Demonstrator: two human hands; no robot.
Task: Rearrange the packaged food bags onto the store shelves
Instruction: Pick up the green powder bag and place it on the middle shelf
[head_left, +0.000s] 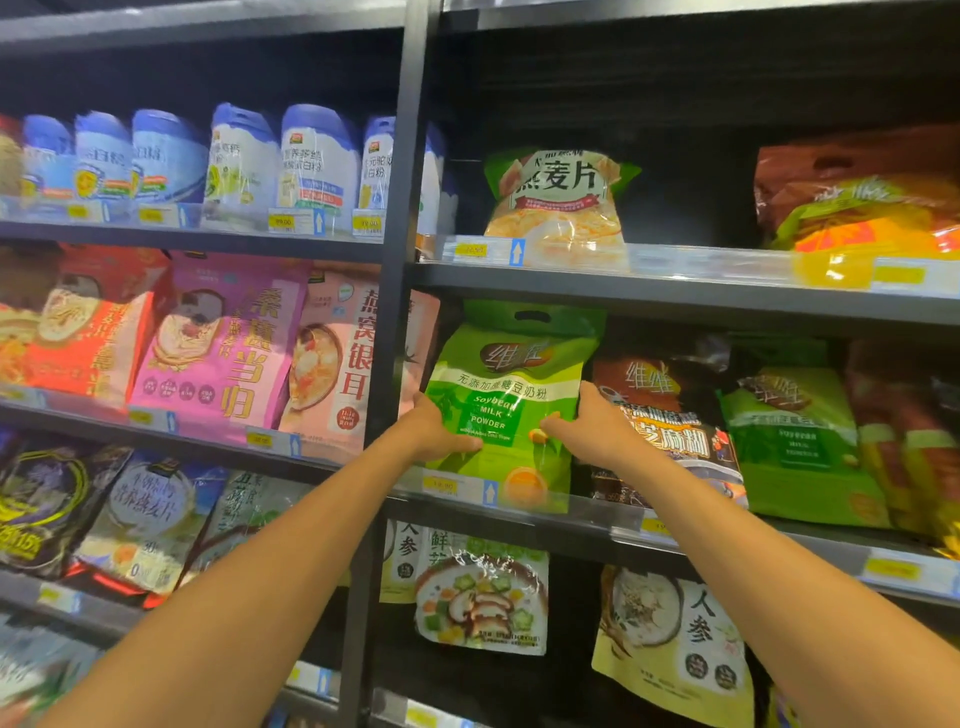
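Note:
A green soybean milk powder bag (511, 374) stands upright at the left end of the middle shelf (597, 525) in the right-hand bay. My left hand (434, 431) grips its lower left edge. My right hand (592, 426) holds its lower right side, thumb on the front. Right of it sit a brown sesame paste bag (660, 400) and a second green soybean bag (795, 436).
A black upright post (392, 312) divides the two bays. Above, an oat flakes bag (558, 208) stands with dark gaps on both sides. Pink and red bags (223, 343) fill the left bay. Ginseng and vegetable bags (480, 597) hang below.

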